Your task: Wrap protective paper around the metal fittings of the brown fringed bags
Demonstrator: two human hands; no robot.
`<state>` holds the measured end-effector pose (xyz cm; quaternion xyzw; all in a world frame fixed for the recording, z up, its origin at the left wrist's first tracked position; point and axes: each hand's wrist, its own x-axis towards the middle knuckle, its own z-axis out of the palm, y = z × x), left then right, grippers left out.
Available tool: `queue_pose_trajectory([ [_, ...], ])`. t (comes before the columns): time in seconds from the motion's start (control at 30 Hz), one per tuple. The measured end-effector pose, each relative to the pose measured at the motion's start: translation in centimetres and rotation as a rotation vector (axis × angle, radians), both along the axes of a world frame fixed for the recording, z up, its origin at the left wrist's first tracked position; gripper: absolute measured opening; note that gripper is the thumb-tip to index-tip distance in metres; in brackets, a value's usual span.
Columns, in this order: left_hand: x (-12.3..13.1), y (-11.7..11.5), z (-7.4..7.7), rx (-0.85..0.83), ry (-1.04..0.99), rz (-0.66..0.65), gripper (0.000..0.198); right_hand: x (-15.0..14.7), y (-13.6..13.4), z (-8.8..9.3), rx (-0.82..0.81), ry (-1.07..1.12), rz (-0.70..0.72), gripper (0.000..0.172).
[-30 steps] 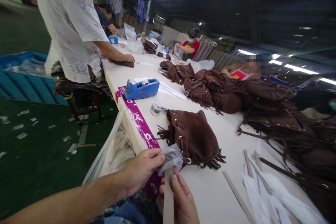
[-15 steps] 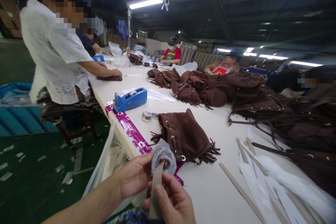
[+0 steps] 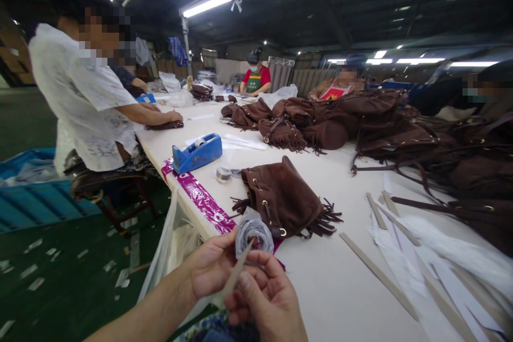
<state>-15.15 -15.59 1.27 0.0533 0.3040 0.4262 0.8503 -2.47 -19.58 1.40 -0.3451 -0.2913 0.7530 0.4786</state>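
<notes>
My left hand point(image 3: 212, 267) is closed around a coil wrapped in crinkled clear-grey plastic point(image 3: 262, 232), with something dark reddish at its centre. Between the thumb and fingers of my right hand point(image 3: 270, 296) is a thin grey-beige strip point(image 3: 234, 276), its narrow tip reaching the coil's middle. Whether the tip sits inside the coil I cannot tell. Just beyond both hands, a dark brown drawstring bag point(image 3: 284, 192) with fringed tassels lies on its side on the white table point(image 3: 320, 288).
A blue tape dispenser point(image 3: 200, 155) and a small tape roll point(image 3: 223, 173) stand near the table's left edge, by purple printed tape point(image 3: 200, 200). Brown bags point(image 3: 336, 117) pile up behind. Flat strips point(image 3: 379, 275) lie at right. A co-worker in white point(image 3: 86, 101) sits left.
The strip has turned from showing its broad face to a narrower, more slanted view. Both hands and the coil sit slightly further right in the view, which has shifted a little.
</notes>
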Motion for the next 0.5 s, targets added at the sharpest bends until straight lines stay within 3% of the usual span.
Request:
queue_pose_trajectory([
  [0.23,0.1,0.1,-0.8,0.012,0.032,0.011,0.029,-0.6,-0.3,-0.4,0.033,-0.057,-0.091,0.062],
  [0.5,0.5,-0.2,0.4,0.067,0.090,-0.001,0.024,-0.9,-0.2,-0.3,0.078,-0.102,-0.153,0.069],
])
